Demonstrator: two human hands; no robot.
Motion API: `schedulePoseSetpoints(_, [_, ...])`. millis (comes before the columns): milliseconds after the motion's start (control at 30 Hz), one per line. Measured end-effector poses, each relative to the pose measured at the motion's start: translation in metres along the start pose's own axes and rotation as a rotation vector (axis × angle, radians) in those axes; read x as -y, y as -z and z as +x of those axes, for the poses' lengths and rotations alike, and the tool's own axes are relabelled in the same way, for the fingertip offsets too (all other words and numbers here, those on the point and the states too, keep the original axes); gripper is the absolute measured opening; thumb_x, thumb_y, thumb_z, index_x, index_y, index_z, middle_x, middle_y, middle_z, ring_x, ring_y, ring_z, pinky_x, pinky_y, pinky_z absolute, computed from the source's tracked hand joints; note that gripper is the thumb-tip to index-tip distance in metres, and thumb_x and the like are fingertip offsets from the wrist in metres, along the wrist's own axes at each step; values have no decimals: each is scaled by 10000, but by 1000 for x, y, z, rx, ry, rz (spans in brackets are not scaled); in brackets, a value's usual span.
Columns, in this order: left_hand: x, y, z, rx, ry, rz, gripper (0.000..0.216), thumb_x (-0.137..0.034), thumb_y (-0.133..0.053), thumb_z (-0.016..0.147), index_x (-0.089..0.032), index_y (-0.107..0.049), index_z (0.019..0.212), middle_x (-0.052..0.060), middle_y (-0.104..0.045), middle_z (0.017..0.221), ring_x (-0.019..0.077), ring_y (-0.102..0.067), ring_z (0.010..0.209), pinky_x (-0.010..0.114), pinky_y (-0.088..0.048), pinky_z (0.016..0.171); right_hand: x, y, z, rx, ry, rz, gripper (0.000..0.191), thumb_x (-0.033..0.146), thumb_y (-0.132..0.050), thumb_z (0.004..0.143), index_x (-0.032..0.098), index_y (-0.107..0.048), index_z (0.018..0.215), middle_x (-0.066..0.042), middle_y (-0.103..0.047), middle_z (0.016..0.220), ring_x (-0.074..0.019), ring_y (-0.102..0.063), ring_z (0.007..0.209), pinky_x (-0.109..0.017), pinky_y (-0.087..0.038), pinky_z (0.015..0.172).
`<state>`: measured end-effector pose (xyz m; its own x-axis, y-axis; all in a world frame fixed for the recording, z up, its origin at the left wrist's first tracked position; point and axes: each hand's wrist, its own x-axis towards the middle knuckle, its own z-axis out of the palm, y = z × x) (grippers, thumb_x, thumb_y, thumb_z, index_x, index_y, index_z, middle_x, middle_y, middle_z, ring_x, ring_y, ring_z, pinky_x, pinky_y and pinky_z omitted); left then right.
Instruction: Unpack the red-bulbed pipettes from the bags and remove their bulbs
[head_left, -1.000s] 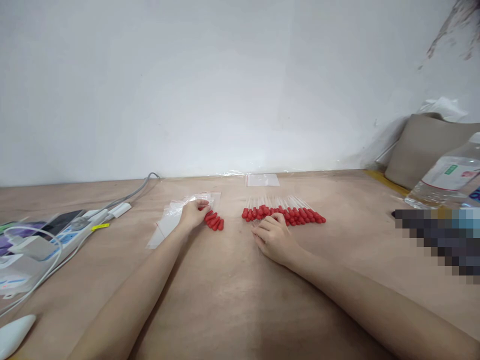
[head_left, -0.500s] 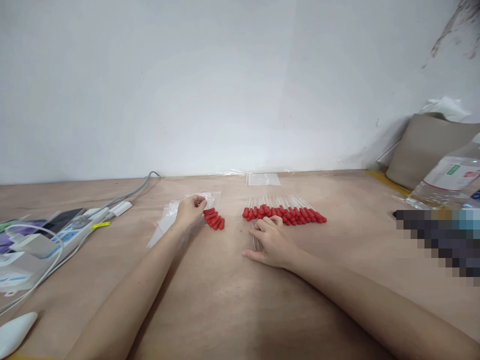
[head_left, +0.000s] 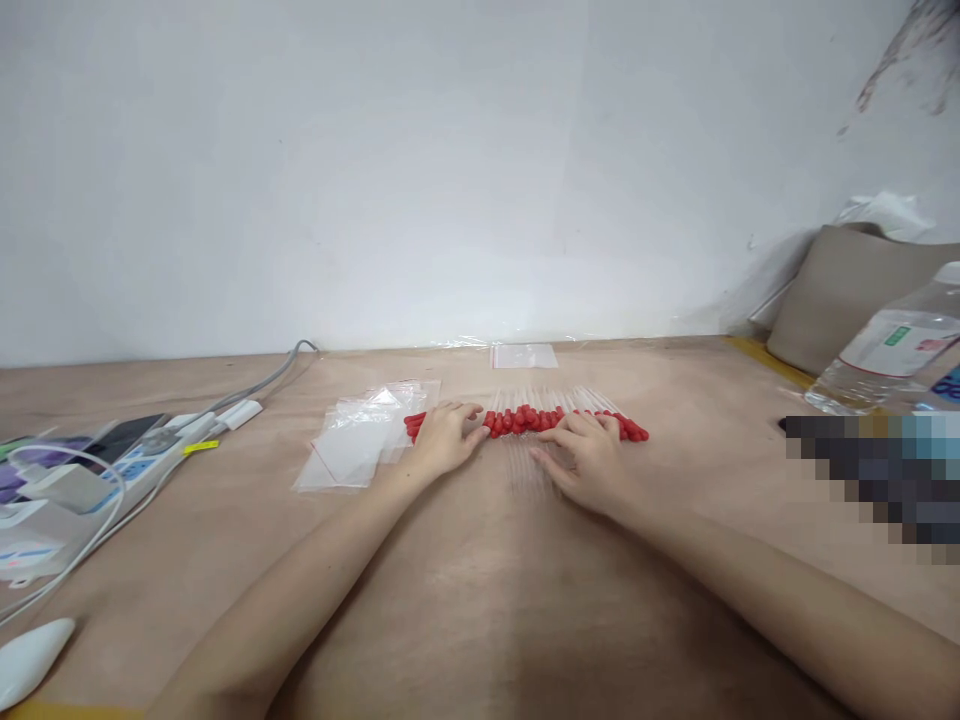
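Where red-tipped sticks [head_left: 525, 416] cluster, both hands [head_left: 590, 458] sit close.

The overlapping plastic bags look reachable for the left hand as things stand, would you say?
Likely yes: the overlapping plastic bags lie near the left hand, with only low red tips between.

I see a big pale wall [head_left: 420, 170] behind the brown worktop [head_left: 435, 610], with brownish marks [head_left: 892, 55] above its far right corner.
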<state>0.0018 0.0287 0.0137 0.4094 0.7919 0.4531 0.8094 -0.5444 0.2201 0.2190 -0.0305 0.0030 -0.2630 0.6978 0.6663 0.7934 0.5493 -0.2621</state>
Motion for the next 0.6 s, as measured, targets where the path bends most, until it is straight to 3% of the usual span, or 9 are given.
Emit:
schedulePoseSetpoints(200, [-6,-4,3,6,-43,-53,206,-228,-511,787,-237,-648,940,19,-678,914,198,-599,885,346,-410,837,-12,-5,-17,-85,-8,4,149,273,-504,799,200,-633,780,-12,-560,735,-127,-502,715,-331,-241,763])
schedulePoseSetpoints(367, [-10,-8,-2,-222,65,-127,181,-198,-507,779,-211,-654,885,21,-680,898,175,-611,848,377,-384,898,-9,-10,-20,-88,32,14,137,249,-502,798,205,-630,783,-15,-559,745,-128,-495,717,-341,-251,777])
schedulePoseSetpoints(500, [-8,-2,-23,-337,46,-296,191,-207,-495,796,-184,-633,926,40,-662,924,153,-613,830,282,-490,744,-11,-10,-20,-173,44,-26,213,249,-498,788,204,-607,965,-51,-567,856,-174,-517,819,-350,-295,777])
schedulePoseSetpoints(600, [-7,9,-48,-284,-110,-318,188,-186,-514,787,-189,-632,933,42,-657,919,146,-615,833,268,-507,740,-12,-10,-20,-236,60,-72,405,311,-511,782,192,-503,1169,-107,-526,1073,-230,-490,975,-374,-328,819])
